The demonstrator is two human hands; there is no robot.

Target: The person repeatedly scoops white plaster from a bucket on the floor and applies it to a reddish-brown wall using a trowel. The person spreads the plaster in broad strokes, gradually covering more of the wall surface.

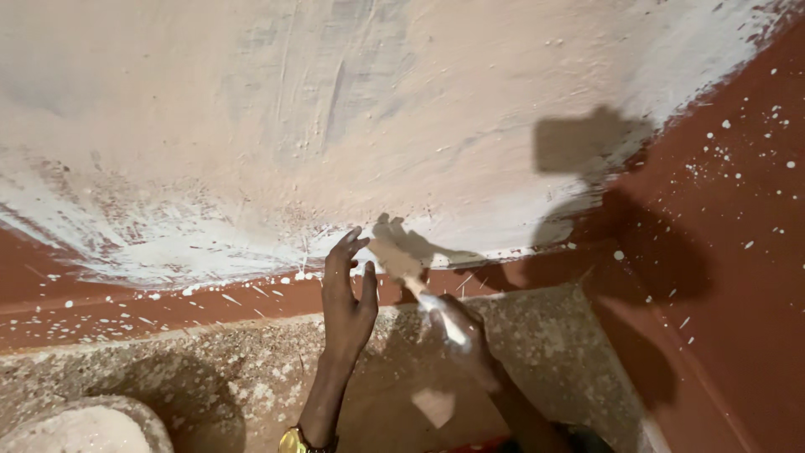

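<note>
Both hands work low against the wall. Left hand (348, 294) is raised with its fingers spread and loose, holding nothing, fingertips just touching the lower edge of the white coat; a gold watch (293, 440) sits on that wrist. Right hand (465, 335), just beside it, is closed round the handle of a paintbrush (411, 273), whose bristles press on the wall at the line where white meets red. This hand is blurred, so the grip itself is hard to read beyond that it holds the brush.

Below both hands lies a speckled floor (545, 352), flecked with white drips. Down to the left of the left hand, at the picture's corner, stands a bucket (84, 424) caked with pale paint.

Just above the floor, level with the hands, runs a red skirting band (168, 306), spattered white. Beyond the fingertips rises the wall (377, 109): judging by its look, most of it already carries a whitish coat, streaky and thin in places, while the ragged bottom edge and the corner toward the red side wall (738, 210), right of the right hand, seem unfinished.

No packages, labels or signs show anywhere.
</note>
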